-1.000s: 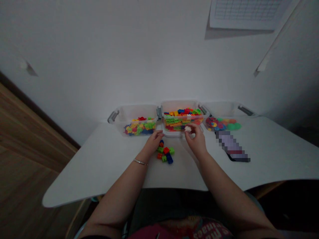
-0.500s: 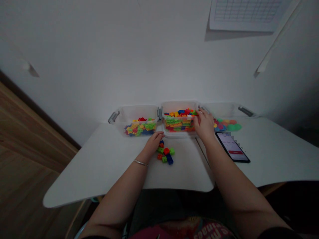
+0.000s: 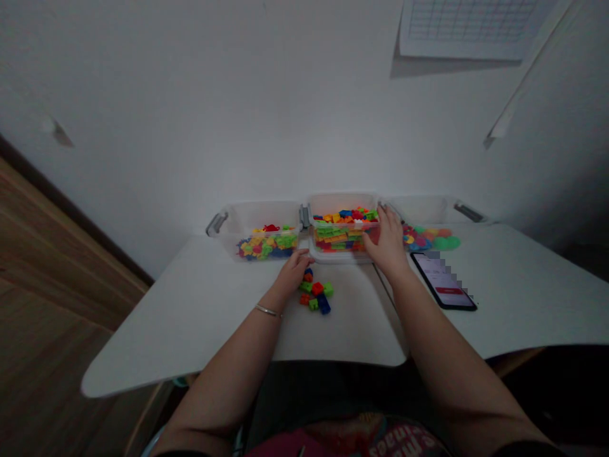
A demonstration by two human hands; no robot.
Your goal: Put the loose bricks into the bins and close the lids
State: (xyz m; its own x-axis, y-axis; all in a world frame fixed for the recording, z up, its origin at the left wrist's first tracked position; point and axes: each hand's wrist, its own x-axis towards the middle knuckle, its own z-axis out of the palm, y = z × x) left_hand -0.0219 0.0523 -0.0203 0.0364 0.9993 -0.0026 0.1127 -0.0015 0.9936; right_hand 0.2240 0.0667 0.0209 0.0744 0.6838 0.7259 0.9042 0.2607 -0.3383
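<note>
While the left hand (image 3: 295, 268) is rested on the counter (image 3: 200, 317), its fingers are curled against the brick cluster (image 3: 316, 294); a pinch cannot be told. The right hand (image 3: 387, 240) is laid over the right end of the middle bin (image 3: 342, 202), fingers stretched and loosely spread. That bin is set at the counter's back, between the left bin (image 3: 252, 216) and the disc bin (image 3: 423, 206). A phone (image 3: 442, 279) is seen beside the right wrist.

We saw a clear middle bin (image 3: 343, 202) heaped with bright bricks (image 3: 339, 232); a small brick cluster (image 3: 316, 293) lay on the table just before it.
</note>
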